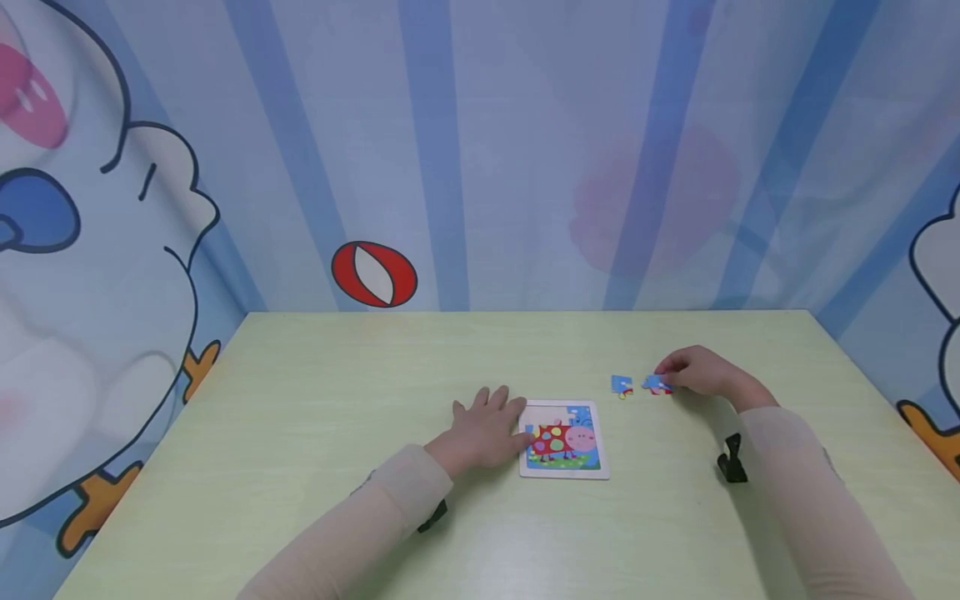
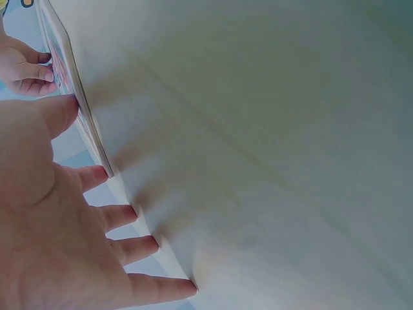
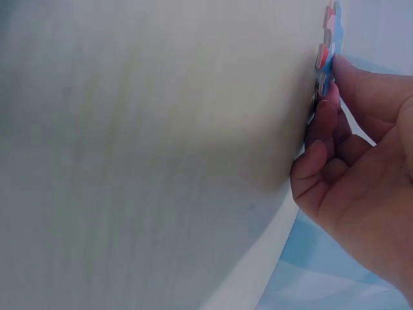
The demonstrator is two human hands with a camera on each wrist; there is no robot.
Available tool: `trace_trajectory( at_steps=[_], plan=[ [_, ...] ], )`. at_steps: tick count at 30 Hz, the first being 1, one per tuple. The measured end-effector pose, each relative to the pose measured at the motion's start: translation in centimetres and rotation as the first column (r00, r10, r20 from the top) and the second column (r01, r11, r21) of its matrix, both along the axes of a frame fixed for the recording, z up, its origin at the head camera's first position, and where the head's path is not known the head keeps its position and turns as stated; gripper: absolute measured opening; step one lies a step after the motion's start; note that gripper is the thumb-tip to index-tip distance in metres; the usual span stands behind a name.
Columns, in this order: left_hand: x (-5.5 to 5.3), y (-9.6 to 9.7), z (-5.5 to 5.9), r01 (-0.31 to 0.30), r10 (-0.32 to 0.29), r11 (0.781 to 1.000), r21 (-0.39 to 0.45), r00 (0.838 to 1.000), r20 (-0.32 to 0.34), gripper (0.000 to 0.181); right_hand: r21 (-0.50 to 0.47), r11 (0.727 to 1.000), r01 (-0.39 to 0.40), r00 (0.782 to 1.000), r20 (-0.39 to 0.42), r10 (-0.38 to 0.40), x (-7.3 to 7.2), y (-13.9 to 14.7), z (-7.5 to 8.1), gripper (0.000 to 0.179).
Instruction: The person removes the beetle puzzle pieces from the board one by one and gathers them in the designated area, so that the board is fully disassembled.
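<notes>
A white-framed jigsaw puzzle point(image 1: 602, 467) lies on the table, its picture a pink-faced, red-bodied animal with dots; pale bare patches show along its upper left. My left hand point(image 1: 486, 429) rests with spread fingers at the puzzle's left side, the thumb over its edge. In the left wrist view the fingertips touch the tabletop. To the right of the puzzle, my right hand point(image 1: 697, 371) pinches a blue-and-red jigsaw piece point(image 1: 656, 384) between thumb and fingers. The right wrist view shows this jigsaw piece point(image 3: 328, 58) tilted off the surface. A second blue jigsaw piece point(image 1: 621, 384) lies just left of it.
The pale wooden table point(image 1: 337, 375) ends at a back edge against a striped blue curtain point(image 1: 510, 167) printed with cartoon figures and a red ball. Black camera mounts point(image 1: 732, 460) sit under both wrists.
</notes>
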State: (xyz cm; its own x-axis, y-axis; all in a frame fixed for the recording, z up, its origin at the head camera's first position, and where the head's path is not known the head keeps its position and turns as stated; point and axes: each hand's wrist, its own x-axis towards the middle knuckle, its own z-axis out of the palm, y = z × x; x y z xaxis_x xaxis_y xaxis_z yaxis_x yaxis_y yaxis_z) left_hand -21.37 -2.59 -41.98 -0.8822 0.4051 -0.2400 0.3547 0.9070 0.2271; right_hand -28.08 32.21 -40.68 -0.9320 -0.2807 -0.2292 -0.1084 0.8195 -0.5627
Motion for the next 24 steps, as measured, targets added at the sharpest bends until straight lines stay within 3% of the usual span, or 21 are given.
trace_trajectory(
  at_steps=[15,24],
  plan=[
    [0.1,0.1,0.0,-0.003,0.003,1.000,-0.005,1.000,0.008,0.064,-0.018,1.000,0.002,0.999,-0.041,-0.002,0.3,0.0,-0.1,0.031],
    [0.2,0.1,0.4,-0.009,0.009,1.000,0.000,1.000,0.013,0.064,-0.083,0.996,-0.033,0.996,-0.086,0.026,1.6,-1.8,1.5,0.036]
  ],
)
